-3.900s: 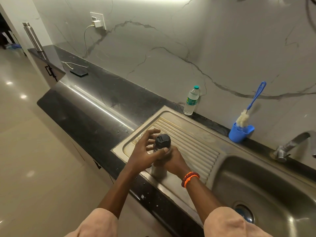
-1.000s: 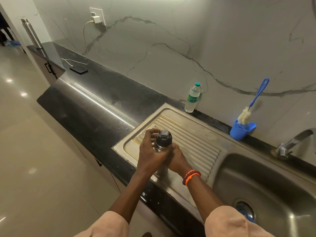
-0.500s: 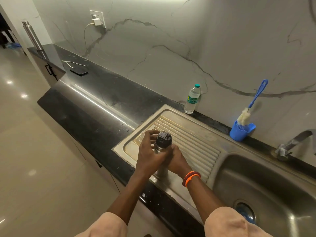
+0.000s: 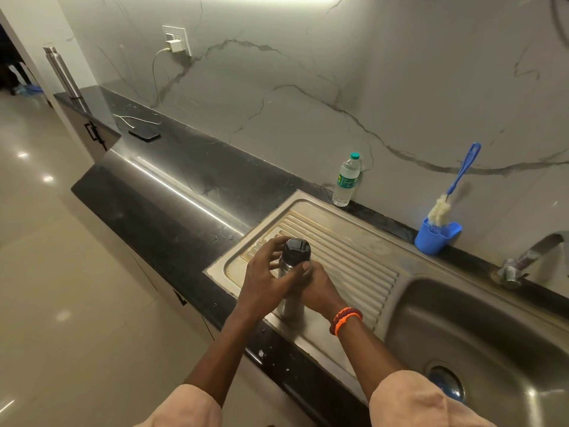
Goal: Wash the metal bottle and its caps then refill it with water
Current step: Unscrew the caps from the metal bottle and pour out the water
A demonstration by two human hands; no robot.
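— What's the left hand [image 4: 267, 277] doing?
— Its fingers wrap the metal bottle [image 4: 291, 291] just under the black cap [image 4: 297, 247].
— Where's the bottle?
— Upright on the drainboard [image 4: 345, 251], near its front-left corner, left of the basin.
— The right hand [image 4: 320, 292]?
— It grips the bottle's body from the other side.

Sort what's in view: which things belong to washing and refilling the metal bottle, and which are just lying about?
Part of the job:
metal bottle with black cap, held by left hand and right hand
sink
tap
bottle brush in blue cup

Lying about:
plastic water bottle
phone
charger
tall steel bottle
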